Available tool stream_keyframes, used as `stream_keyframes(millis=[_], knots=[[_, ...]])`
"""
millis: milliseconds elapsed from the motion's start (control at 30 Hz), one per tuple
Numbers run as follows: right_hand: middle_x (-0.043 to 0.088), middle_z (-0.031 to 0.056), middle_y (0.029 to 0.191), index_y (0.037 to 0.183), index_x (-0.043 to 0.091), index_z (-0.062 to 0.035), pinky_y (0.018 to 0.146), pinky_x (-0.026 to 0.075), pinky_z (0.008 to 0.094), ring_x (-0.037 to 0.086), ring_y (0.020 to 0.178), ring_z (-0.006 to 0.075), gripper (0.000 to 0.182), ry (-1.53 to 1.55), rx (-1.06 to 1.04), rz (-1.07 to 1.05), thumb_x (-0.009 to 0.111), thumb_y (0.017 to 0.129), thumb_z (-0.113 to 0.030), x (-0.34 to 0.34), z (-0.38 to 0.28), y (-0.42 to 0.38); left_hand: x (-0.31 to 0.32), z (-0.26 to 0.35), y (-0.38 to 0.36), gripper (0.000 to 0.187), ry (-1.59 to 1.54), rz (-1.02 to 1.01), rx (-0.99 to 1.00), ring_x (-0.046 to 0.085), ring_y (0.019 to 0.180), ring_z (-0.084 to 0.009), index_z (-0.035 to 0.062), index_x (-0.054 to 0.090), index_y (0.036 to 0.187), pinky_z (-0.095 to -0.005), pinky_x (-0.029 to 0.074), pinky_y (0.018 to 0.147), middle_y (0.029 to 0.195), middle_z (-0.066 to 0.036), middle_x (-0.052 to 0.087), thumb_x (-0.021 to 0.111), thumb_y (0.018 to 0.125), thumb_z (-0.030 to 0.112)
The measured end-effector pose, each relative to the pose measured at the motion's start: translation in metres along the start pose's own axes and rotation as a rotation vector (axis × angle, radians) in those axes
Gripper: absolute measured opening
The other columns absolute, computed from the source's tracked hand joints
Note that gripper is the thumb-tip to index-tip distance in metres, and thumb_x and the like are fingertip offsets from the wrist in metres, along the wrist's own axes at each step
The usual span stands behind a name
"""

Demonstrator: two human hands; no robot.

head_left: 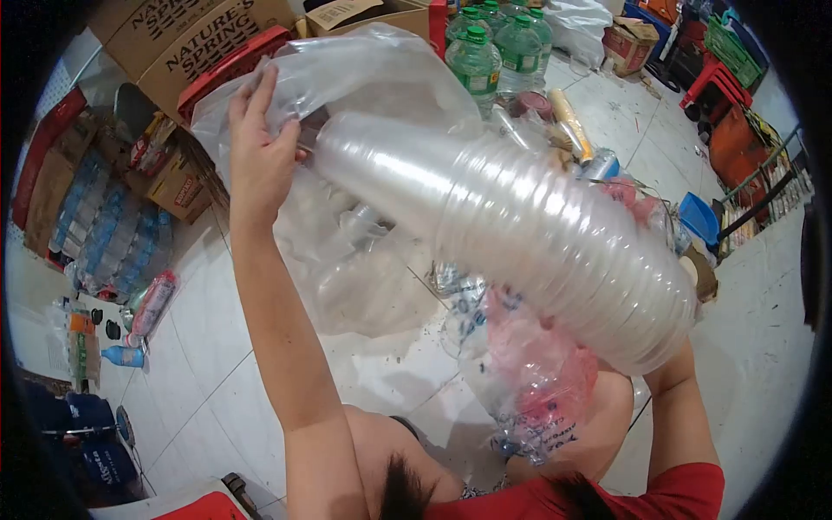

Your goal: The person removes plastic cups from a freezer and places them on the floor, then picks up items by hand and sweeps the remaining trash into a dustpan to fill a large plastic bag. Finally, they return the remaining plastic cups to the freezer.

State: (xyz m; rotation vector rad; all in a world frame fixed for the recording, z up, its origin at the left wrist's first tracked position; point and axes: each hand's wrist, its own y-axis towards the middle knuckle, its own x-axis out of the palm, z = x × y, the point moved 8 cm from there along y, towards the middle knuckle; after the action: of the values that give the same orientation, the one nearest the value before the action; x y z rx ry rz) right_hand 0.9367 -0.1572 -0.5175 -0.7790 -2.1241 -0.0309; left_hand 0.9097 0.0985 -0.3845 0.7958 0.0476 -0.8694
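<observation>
A long nested stack of clear plastic cups [529,225] slants across the middle, its narrow end up and to the left. My right hand [672,362] supports the wide lower end, its fingers mostly hidden behind the cups. At the upper left, my left hand [263,143] grips the edge of a large clear plastic bag [390,74]. The stack's narrow end lies at the bag's mouth, close to my left fingers. Below the stack, a crumpled pink and clear plastic wrapper [542,364] rests by my legs.
Cardboard boxes [212,52] stand at the back left. Several large bottles with green caps [474,61] are behind the stack. Packed water bottles [113,217] line the left side. A blue dustpan [698,218] and a red stool [719,82] sit at the right on the tiled floor [199,347].
</observation>
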Motion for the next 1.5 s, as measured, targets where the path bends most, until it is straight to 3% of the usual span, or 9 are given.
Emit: stream_keyframes(millis=[367, 467, 633, 833, 933, 1067, 1167, 1267, 1500], knots=[[0.045, 0.0107, 0.108, 0.104, 0.044, -0.0060, 0.076, 0.039, 0.0451, 0.046, 0.096, 0.0260, 0.038, 0.284, -0.150, -0.144, 0.036, 0.081, -0.034, 0.091, 0.013, 0.187, -0.027, 0.084, -0.028, 0.048, -0.095, -0.376, 0.342, 0.044, 0.051, -0.0013, 0.0061, 0.042, 0.114, -0.0121, 0.037, 0.043, 0.119, -0.009, 0.038, 0.054, 0.068, 0.008], [0.047, 0.0124, 0.106, 0.103, 0.046, -0.0046, 0.073, 0.040, 0.0422, 0.048, 0.093, 0.0264, 0.038, -0.211, -0.195, 0.130, 0.038, 0.078, -0.032, 0.086, 0.034, 0.225, -0.038, 0.099, -0.031, 0.048, 0.041, -0.333, 0.373, 0.043, 0.046, -0.0004, 0.0074, 0.042, 0.114, -0.0123, 0.037, 0.040, 0.119, -0.011, 0.039, 0.055, 0.068, 0.011], [0.048, 0.0137, 0.106, 0.107, 0.045, -0.0056, 0.071, 0.041, 0.0371, 0.048, 0.091, 0.0243, 0.034, -1.759, 0.498, -0.241, 0.043, 0.078, -0.024, 0.092, 0.085, 0.175, -0.036, 0.074, -0.020, 0.048, 0.114, -0.206, 0.293, 0.051, 0.068, -0.0061, 0.0079, 0.042, 0.114, -0.0153, 0.040, 0.050, 0.118, -0.009, 0.041, 0.056, 0.069, 0.017], [0.044, 0.0111, 0.112, 0.119, 0.035, -0.0073, 0.081, 0.036, 0.0273, 0.045, 0.099, 0.0173, 0.043, -1.139, -0.280, -0.558, 0.044, 0.079, -0.022, 0.085, -0.008, 0.019, -0.026, 0.013, -0.001, 0.035, 0.146, -0.026, 0.103, 0.048, 0.092, -0.0130, 0.0075, 0.051, 0.105, -0.0227, 0.039, 0.070, 0.106, -0.006, 0.050, 0.054, 0.071, 0.016], [0.039, 0.0128, 0.117, 0.123, 0.025, -0.0055, 0.082, 0.035, 0.0321, 0.046, 0.097, 0.0227, 0.054, -0.947, -0.157, -0.035, 0.046, 0.077, -0.024, -0.046, -0.050, -0.072, -0.023, -0.016, 0.009, 0.031, 0.342, -0.121, 0.116, 0.047, 0.096, -0.0153, 0.0073, 0.052, 0.102, -0.0261, 0.037, 0.079, 0.106, -0.005, 0.050, 0.051, 0.074, 0.019], [0.041, 0.0070, 0.113, 0.119, 0.034, -0.0155, 0.065, 0.040, 0.0313, 0.046, 0.091, 0.0168, 0.051, -0.895, -0.167, 1.458, 0.050, 0.074, -0.033, -0.289, -0.044, -0.279, -0.026, -0.043, 0.015, 0.031, 0.509, -0.132, 0.197, 0.046, 0.099, -0.0172, 0.0076, 0.052, 0.103, -0.0287, 0.034, 0.085, 0.107, -0.006, 0.049, 0.047, 0.078, 0.025], [0.044, 0.0177, 0.109, 0.113, 0.041, -0.0048, 0.081, 0.036, 0.0311, 0.043, 0.100, 0.0245, 0.056, -0.728, -0.126, 1.851, 0.059, 0.066, -0.030, -0.331, 0.019, -0.383, -0.041, -0.071, 0.017, 0.034, 0.764, -0.033, 0.103, 0.047, 0.098, -0.0169, 0.0048, 0.050, 0.105, -0.0270, 0.034, 0.083, 0.106, -0.010, 0.050, 0.045, 0.079, 0.026], [0.045, 0.0162, 0.108, 0.117, 0.036, -0.0098, 0.082, 0.035, 0.0369, 0.044, 0.098, 0.0276, 0.064, -1.018, -0.008, 1.883, 0.062, 0.063, -0.032, -0.356, 0.055, -0.417, -0.019, -0.064, 0.014, 0.034, 0.819, -0.003, 0.101, 0.047, 0.097, -0.0180, 0.0065, 0.051, 0.106, -0.0276, 0.034, 0.083, 0.105, -0.013, 0.050, 0.045, 0.079, 0.028], [0.018, 0.0219, 0.123, 0.126, 0.015, -0.0191, 0.052, 0.049, 0.0391, 0.050, 0.086, 0.0318, 0.087, -0.369, 0.031, 1.762, 0.066, 0.057, -0.036, -0.383, 0.092, -0.337, 0.057, -0.022, -0.003, 0.032, 0.785, -0.205, 0.336, 0.040, 0.105, -0.0205, 0.0080, 0.048, 0.109, -0.0306, 0.030, 0.088, 0.113, -0.009, 0.045, 0.043, 0.081, 0.022]])
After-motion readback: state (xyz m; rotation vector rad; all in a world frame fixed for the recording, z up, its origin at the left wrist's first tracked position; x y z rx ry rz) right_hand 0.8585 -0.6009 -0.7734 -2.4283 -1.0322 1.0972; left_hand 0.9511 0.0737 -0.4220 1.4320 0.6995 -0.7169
